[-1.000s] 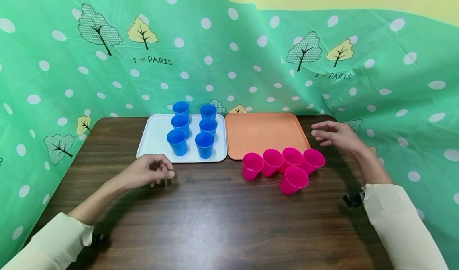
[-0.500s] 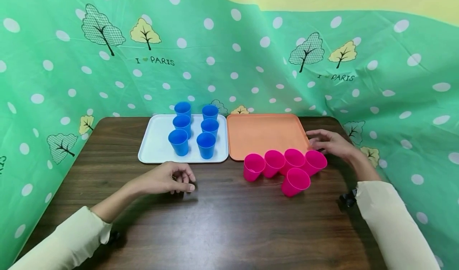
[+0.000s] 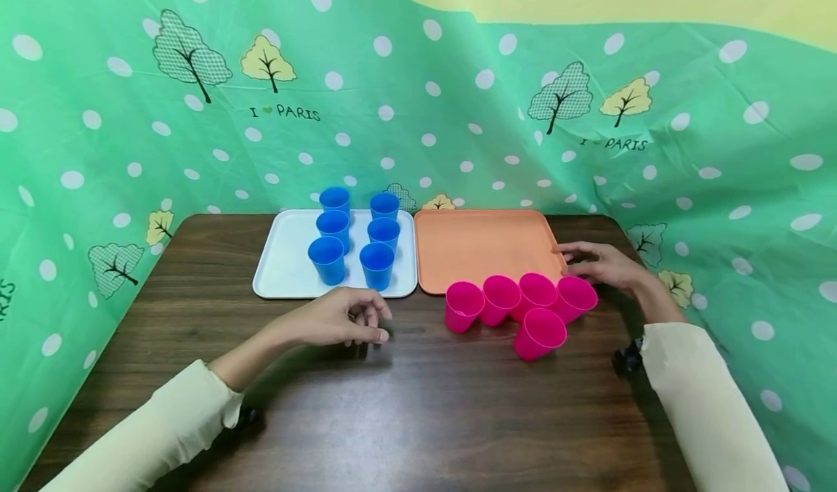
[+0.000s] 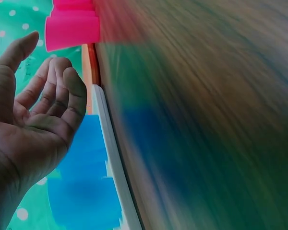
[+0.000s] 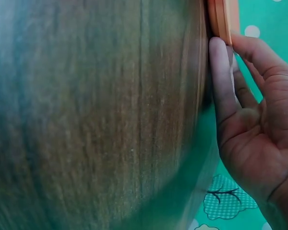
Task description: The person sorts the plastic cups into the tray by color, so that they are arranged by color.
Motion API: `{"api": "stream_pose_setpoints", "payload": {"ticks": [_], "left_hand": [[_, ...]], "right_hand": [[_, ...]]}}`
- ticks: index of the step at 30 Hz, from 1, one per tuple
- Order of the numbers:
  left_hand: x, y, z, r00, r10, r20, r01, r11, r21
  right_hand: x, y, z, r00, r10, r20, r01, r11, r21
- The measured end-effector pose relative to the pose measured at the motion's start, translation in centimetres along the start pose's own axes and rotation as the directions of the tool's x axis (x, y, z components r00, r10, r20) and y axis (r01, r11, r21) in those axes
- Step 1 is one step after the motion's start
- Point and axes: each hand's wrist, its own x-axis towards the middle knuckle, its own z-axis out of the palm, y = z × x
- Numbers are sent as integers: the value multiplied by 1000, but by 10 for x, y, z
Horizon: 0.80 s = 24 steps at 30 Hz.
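Note:
In the head view my right hand (image 3: 604, 265) is at the right edge of the orange tray (image 3: 484, 223), its index fingertip over the rim. The right wrist view shows thumb and index finger pinching the orange tray's rim (image 5: 220, 21). My left hand (image 3: 343, 317) holds nothing and hangs over the table in front of the white tray (image 3: 281, 259), fingers loosely bent. Several pink cups (image 3: 464, 307) stand along the front of the orange tray, with one pink cup (image 3: 540, 336) nearer me. Several blue cups (image 3: 377, 267) stand on the white tray in two columns.
Both trays lie side by side at the back of the dark wooden table (image 3: 425, 419). A green dotted cloth (image 3: 405, 78) with printed trees hangs behind and beside it. The pink cups overlap the orange tray's front right corner in the head view.
My right hand has moved left and down onto the orange tray's right edge. My left hand has slid right, from the white tray's front left corner towards the middle. Cups and trays stay put.

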Motion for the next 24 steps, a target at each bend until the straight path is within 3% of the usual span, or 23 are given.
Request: {"api": "stream_pose_setpoints", "payload": {"ticks": [5, 15, 24], "left_hand": [[19, 6, 8, 999, 6, -32, -6, 1000, 5], [52, 16, 28, 995, 29, -97, -31, 999, -20], [76, 25, 44, 977, 21, -213, -39, 996, -81]], "right_hand": [[2, 1, 0, 1000, -9, -7, 9, 1000, -23], [5, -7, 0, 1000, 7, -9, -9, 986, -166], [6, -13, -1, 1000, 16, 23, -12, 988, -155]]}}
